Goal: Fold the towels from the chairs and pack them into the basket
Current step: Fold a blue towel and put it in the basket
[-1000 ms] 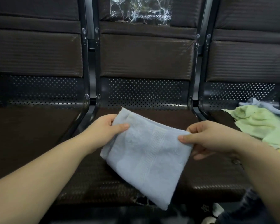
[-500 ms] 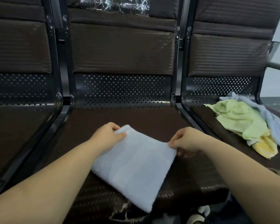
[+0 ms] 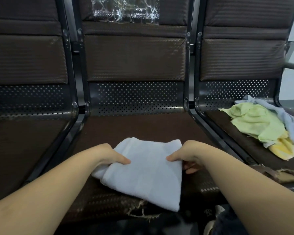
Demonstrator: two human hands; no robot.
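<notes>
Both hands are on the blue towel [image 3: 143, 170], folded into a soft, fuzzy wedge on the middle seat [image 3: 143, 128]. The left hand [image 3: 109, 156] grips the towel's left edge, thumb on top, fingers tucked out of sight beneath the cloth. The right hand [image 3: 185, 156] pinches the right edge the same way, thumb over the terry, fingertips showing underneath. The towel's far edge is rounded and doubled; its near corner tapers to a point that hangs just past the seat's front lip, where the brown woven covering is torn and frayed.

The seat is dark, ribbed fabric over perforated black metal, with bare room behind the towel up to the dotted back panel. Crinkled clear plastic [image 3: 126, 12] clings to the top of the backrest.

On the right seat [image 3: 227, 126] lies a loose heap: a rumpled green towel [image 3: 256, 122], a yellow towel [image 3: 282, 148] poking out beneath it near the front edge, and a pale blue one [image 3: 288, 122] draped along the far side. The left seat [image 3: 24, 141] is the same brown weave. Black metal rails separate the seats.
</notes>
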